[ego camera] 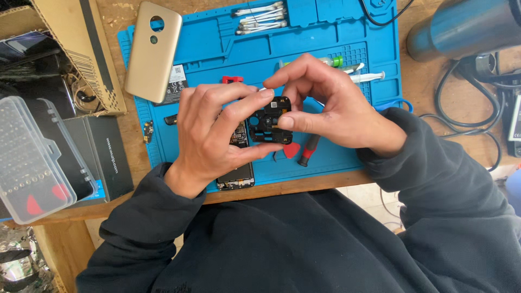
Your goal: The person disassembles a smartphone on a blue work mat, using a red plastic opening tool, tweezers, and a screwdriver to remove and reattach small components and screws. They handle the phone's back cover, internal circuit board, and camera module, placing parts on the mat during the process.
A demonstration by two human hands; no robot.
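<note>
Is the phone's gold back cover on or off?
Off: the gold cover lies alone on the blue mat, apart from the opened phone.

Wooden workbench (434, 81) w/ blue mat (325, 32), pale floor (369, 198), daylight

A wooden surface (423, 87) runs across the upper part of the frame. A blue work mat (325, 38) lies on it at upper centre. At the left edge sit a cardboard box (92, 49), a black box (106, 154) and a clear plastic case (30, 157). A dark metal cylinder (461, 27) and black cables (467, 103) lie at upper right.
</note>
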